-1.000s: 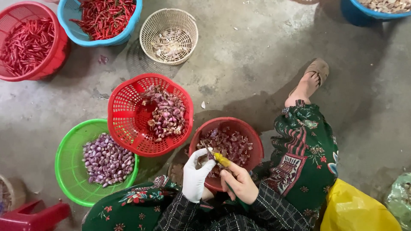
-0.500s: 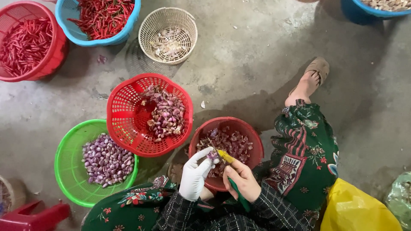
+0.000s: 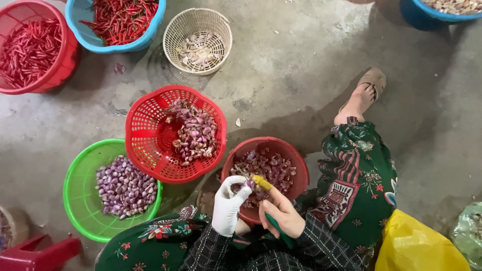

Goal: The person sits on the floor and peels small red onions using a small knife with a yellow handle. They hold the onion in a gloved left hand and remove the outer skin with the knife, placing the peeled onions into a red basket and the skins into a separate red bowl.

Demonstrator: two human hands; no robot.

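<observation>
Head view: my gloved left hand [image 3: 228, 205] pinches shallot [image 3: 248, 184] over dark-red bowl [image 3: 296, 159]; right hand [image 3: 282, 215] grips green-handled knife [image 3: 262, 182]. Yellow bag [image 3: 416, 246] at right.

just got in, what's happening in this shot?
A seated person is peeling small purple shallots. The white-gloved left hand holds one shallot over the dark red round bowl of peelings; the bare right hand works it with a green-handled knife. The green plastic basket holds peeled shallots; the red plastic basket holds unpeeled ones and skins.
</observation>
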